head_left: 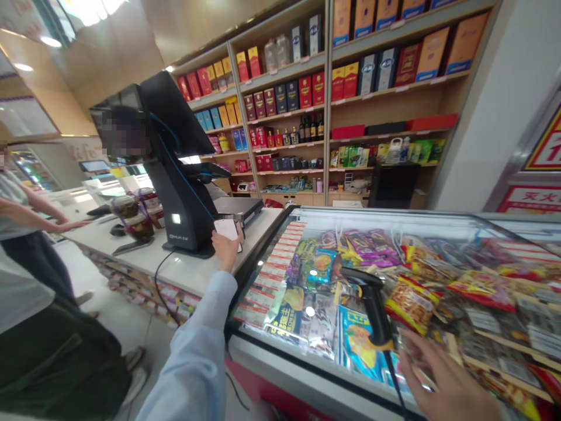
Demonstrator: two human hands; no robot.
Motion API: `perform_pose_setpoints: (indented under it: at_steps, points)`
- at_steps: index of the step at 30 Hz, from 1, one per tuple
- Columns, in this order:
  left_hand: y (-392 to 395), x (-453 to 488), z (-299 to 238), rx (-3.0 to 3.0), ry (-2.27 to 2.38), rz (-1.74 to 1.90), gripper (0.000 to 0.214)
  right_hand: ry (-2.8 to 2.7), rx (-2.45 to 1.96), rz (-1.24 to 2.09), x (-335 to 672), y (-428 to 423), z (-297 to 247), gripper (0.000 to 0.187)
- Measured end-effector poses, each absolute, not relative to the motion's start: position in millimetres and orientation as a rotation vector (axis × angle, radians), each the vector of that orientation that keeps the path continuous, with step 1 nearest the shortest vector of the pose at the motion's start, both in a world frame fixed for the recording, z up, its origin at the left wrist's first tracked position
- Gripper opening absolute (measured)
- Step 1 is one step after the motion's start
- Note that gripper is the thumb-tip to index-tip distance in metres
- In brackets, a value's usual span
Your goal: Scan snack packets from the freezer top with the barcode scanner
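Left hand [225,248]: clamped around a white-backed phone [227,229], held upright over the checkout counter [188,269], left of the glass-topped chest freezer [350,214].
Right hand [451,380]: fingers apart, holding nothing, over the freezer's glass, just beside the barcode scanner.
Barcode scanner [372,298]: black, handheld type, standing tilted on the freezer's glass, its cable running down over the front edge.
Snack packets [412,304]: heaped under the glass, inside the freezer.
Payment terminal [179,193]: black, on the counter, left of the freezer.
Co-worker's hand [65,225]: farther left, near packaged jars [140,219].
Shelves [284,70]: behind the freezer, stacked with boxed goods.
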State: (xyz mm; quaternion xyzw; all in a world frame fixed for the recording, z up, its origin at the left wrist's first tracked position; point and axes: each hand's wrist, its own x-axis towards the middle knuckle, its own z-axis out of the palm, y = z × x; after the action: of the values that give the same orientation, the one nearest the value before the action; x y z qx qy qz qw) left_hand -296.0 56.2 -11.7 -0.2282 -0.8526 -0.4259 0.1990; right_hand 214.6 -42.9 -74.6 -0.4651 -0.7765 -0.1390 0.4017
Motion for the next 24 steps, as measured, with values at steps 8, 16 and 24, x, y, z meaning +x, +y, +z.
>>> perform_pose_setpoints:
  at_steps: [8, 16, 24]
  points:
    - [31.6, -285.1, 4.1, -0.726, -2.175, -1.244, 0.105, -2.102, -1.802, -0.195, 137.8, -6.0, -19.1, 0.03]
    - [13.6, -210.6, 10.1, -0.848, -2.05, -1.482, 0.099, -1.978, -1.886, 0.11, 126.5, 4.7, -11.9, 0.032]
    - [23.0, -86.0, -23.7, -1.605, -2.137, -1.545, 0.077, -1.55, -1.529, 0.364, 185.6, 5.0, 29.5, 0.029]
